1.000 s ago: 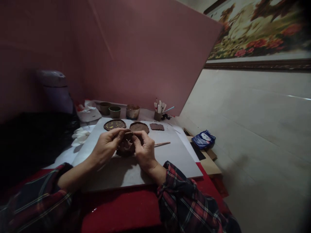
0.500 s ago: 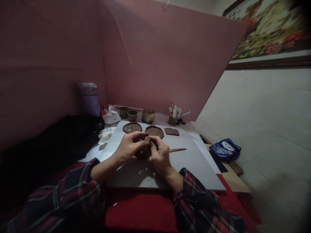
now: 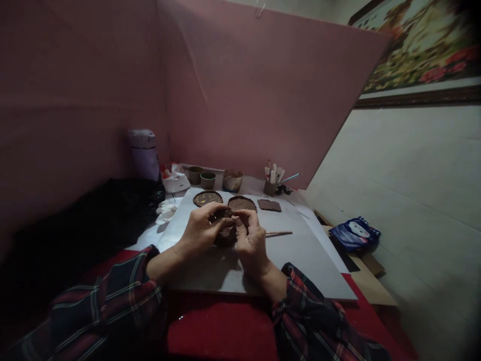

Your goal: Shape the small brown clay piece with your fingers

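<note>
A dark brown lump of clay (image 3: 225,237) is between my hands, low over the white board (image 3: 300,265). Bent over its upper left side, my left hand (image 3: 201,228) pinches the clay between thumb and fingers. My right hand (image 3: 252,245) is closed at the clay's upper right edge, thumb against the index finger. The fingers hide much of the clay's top. Just right of my right hand lies a thin wooden stick (image 3: 280,232). Behind the hands are a round brown clay slab (image 3: 242,202), a yellow-speckled round slab (image 3: 208,198) and a small rectangular clay slab (image 3: 269,205).
Along the back stand two small cups (image 3: 208,180), a stained bowl (image 3: 232,181) and a holder with pens (image 3: 270,187). A black plastic bag (image 3: 93,215) and crumpled white gloves (image 3: 165,212) lie left. A purple bottle (image 3: 145,155) stands behind; a blue packet (image 3: 354,234) lies right.
The view has shifted slightly, so everything sits a little further right. My right fingers have drawn closer together at the clay's edge; my left hand stays on the clay.
</note>
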A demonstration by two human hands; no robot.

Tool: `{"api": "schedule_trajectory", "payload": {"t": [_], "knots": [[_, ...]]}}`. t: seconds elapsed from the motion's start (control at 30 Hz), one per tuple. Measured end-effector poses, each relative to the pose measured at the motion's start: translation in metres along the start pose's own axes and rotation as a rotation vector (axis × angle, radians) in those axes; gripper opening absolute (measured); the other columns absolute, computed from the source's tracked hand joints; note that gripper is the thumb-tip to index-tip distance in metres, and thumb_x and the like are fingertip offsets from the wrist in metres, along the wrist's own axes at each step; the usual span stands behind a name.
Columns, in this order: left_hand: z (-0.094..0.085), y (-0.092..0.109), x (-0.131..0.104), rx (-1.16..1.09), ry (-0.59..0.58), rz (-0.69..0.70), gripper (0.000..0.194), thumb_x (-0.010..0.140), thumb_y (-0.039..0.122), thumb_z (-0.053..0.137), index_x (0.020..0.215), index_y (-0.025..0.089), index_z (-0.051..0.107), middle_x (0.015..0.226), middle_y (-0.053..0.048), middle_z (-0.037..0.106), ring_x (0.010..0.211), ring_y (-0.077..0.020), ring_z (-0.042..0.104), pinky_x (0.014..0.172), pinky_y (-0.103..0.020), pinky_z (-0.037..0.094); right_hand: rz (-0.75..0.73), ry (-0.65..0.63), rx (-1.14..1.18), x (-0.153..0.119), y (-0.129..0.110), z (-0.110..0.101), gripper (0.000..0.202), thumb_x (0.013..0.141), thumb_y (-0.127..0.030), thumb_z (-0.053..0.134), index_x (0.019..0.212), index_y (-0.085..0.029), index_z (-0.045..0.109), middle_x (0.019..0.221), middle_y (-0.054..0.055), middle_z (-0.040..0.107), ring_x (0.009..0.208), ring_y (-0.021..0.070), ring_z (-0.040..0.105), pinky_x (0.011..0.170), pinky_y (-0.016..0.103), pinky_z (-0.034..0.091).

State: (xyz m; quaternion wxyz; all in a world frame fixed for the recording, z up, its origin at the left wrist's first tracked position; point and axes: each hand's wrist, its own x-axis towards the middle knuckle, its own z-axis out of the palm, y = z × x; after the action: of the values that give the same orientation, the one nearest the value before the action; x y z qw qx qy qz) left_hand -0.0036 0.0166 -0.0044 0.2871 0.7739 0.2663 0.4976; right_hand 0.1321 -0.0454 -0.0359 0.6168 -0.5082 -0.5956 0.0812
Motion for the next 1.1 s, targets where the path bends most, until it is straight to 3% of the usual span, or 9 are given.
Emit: {"api": "schedule_trajectory", "payload": {"t": [0.07, 0.23, 0.43, 0.6, 0.87, 1.1], "knots": [[0.0, -0.003, 0.001, 0.002, 0.011, -0.026, 0.017, 0.081, 0.027, 0.067, 0.095, 0.016, 0.071, 0.091, -0.007, 0.075, 0.084, -0.0184, 0.069, 0.078, -0.031, 0.053, 0.014, 0.02, 0.011, 0.0, 0.001, -0.001, 0.018, 0.098, -0.033, 0.044, 0.11, -0.021, 0.053, 0.087, 0.004, 0.072, 0.069, 0.0148, 0.068, 0.062, 0.028, 0.053], [0.0, -0.009, 0.005, -0.01, 0.016, -0.065, 0.018, 0.08, 0.032, 0.068, 0.088, 0.015, 0.068, 0.082, -0.004, 0.072, 0.077, -0.0166, 0.066, 0.071, -0.028, 0.05, -0.014, 0.081, 0.011, 0.001, 0.003, -0.002, 0.019, 0.098, -0.034, 0.046, 0.111, -0.021, 0.052, 0.085, 0.003, 0.072, 0.074, 0.0156, 0.068, 0.066, 0.029, 0.051], [0.003, -0.013, 0.009, -0.041, 0.05, -0.03, 0.021, 0.08, 0.033, 0.069, 0.093, 0.016, 0.071, 0.094, -0.008, 0.075, 0.088, -0.0185, 0.067, 0.081, -0.03, 0.052, -0.035, 0.112, 0.015, 0.006, 0.003, -0.003, 0.016, 0.098, -0.033, 0.046, 0.107, -0.021, 0.054, 0.082, 0.002, 0.071, 0.073, 0.0154, 0.067, 0.066, 0.029, 0.049], [0.003, -0.012, 0.008, -0.062, 0.008, 0.016, 0.024, 0.083, 0.031, 0.067, 0.101, 0.016, 0.071, 0.102, -0.01, 0.075, 0.093, -0.0189, 0.069, 0.087, -0.032, 0.053, -0.048, 0.092, 0.012, 0.007, 0.003, -0.004, 0.013, 0.097, -0.03, 0.048, 0.102, -0.022, 0.056, 0.079, 0.001, 0.07, 0.071, 0.0145, 0.066, 0.067, 0.028, 0.049], [0.001, -0.005, 0.009, -0.027, 0.009, -0.034, 0.015, 0.081, 0.029, 0.065, 0.086, 0.015, 0.069, 0.081, -0.005, 0.072, 0.071, -0.014, 0.062, 0.065, -0.025, 0.048, -0.054, 0.082, -0.025, 0.008, 0.005, -0.006, 0.014, 0.096, -0.03, 0.049, 0.098, -0.021, 0.06, 0.08, 0.001, 0.07, 0.071, 0.0142, 0.064, 0.067, 0.028, 0.048], [0.008, 0.001, 0.006, -0.071, -0.039, -0.019, 0.01, 0.077, 0.023, 0.063, 0.075, 0.014, 0.068, 0.069, -0.001, 0.067, 0.063, -0.0114, 0.057, 0.059, -0.023, 0.044, -0.109, 0.063, -0.06, 0.009, 0.003, -0.007, 0.013, 0.094, -0.027, 0.051, 0.095, -0.02, 0.062, 0.078, 0.001, 0.069, 0.072, 0.0141, 0.063, 0.069, 0.027, 0.046]]}}
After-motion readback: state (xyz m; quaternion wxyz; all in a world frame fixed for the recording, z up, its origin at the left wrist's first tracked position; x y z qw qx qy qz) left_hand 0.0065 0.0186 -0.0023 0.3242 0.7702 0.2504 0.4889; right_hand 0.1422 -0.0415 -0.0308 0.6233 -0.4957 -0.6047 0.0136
